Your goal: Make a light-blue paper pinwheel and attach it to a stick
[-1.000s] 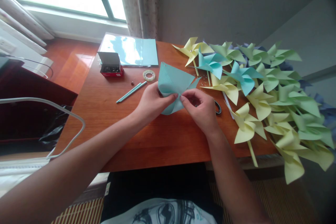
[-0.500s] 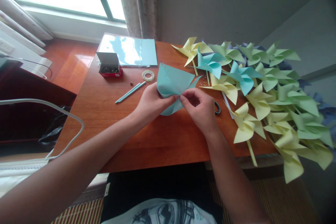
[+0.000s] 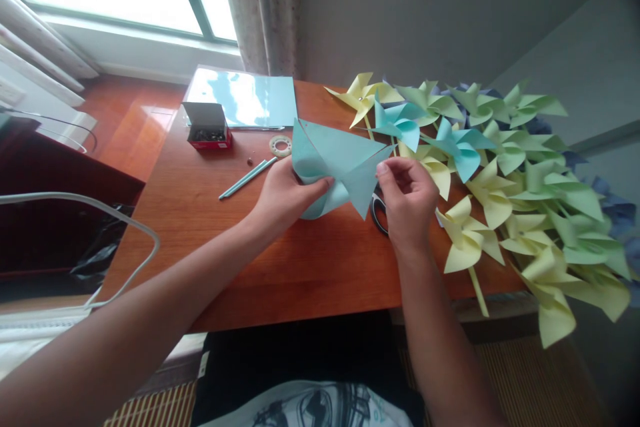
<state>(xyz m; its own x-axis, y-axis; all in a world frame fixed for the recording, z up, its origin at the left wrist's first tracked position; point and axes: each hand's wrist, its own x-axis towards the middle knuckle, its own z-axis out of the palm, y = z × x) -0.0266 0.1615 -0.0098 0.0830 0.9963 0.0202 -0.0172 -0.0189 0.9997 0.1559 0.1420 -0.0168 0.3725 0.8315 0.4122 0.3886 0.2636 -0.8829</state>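
A light blue paper pinwheel blank (image 3: 334,163) is held over the middle of the wooden table (image 3: 300,267). My left hand (image 3: 285,197) pinches it at its centre, thumb on top. My right hand (image 3: 407,200) pinches the tip of a right-hand flap between thumb and forefinger, pulled out to the right. Black scissors (image 3: 379,212) lie on the table under my right hand, partly hidden.
Finished yellow, green and blue pinwheels (image 3: 500,173) crowd the right side of the table. At the back lie blue paper sheets (image 3: 245,97), an open red box of pins (image 3: 207,127), a tape roll (image 3: 281,145) and a blue stick (image 3: 247,177). A white cable (image 3: 100,213) loops at left.
My right hand has moved from the paper's centre out to the right, drawing a flap corner with it. The scissors beneath now show. My left hand kept its pinch at the centre.
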